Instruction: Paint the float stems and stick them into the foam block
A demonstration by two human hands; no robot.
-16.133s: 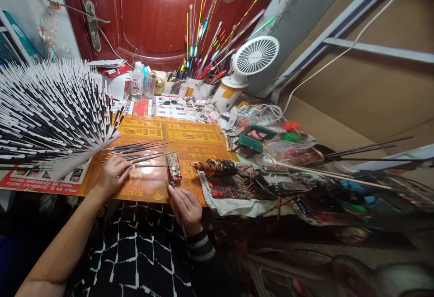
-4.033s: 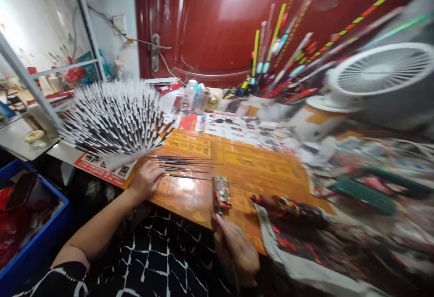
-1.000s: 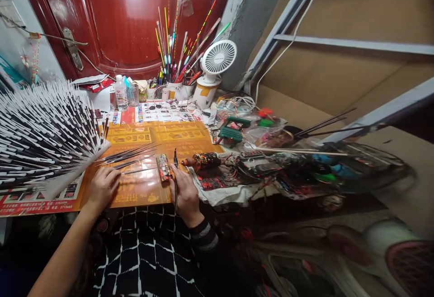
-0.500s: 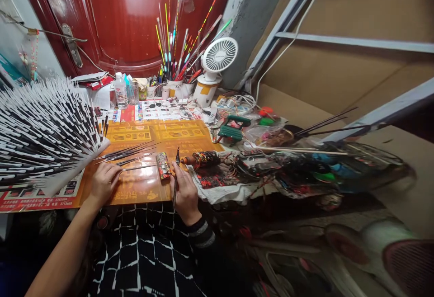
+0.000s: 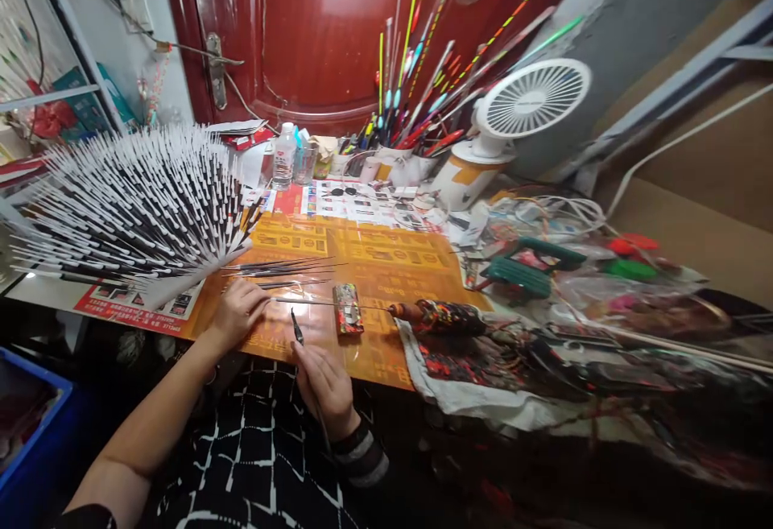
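As I watch the head view from afar, the left hand (image 5: pixel 240 313) pinches a thin, straight, tapering rod (image 5: pixel 305 302) in its narrow grip; the rod extends rightward over the amber-covered desk (image 5: pixel 378 358) and across a small, paint-spattered rectangular block (image 5: pixel 349 321). The right hand (image 5: pixel 327 388), grip closed, holds a slender, dark, pen-like tool (image 5: pixel 297 330), bent tip near the rod. Loose dark rods (image 5: pixel 283 268) lie beyond the left hand.

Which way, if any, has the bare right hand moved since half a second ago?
Yes, leftward and back: the bare right hand had its fingertips right of the paint-spattered rectangular block; now they're left of it.
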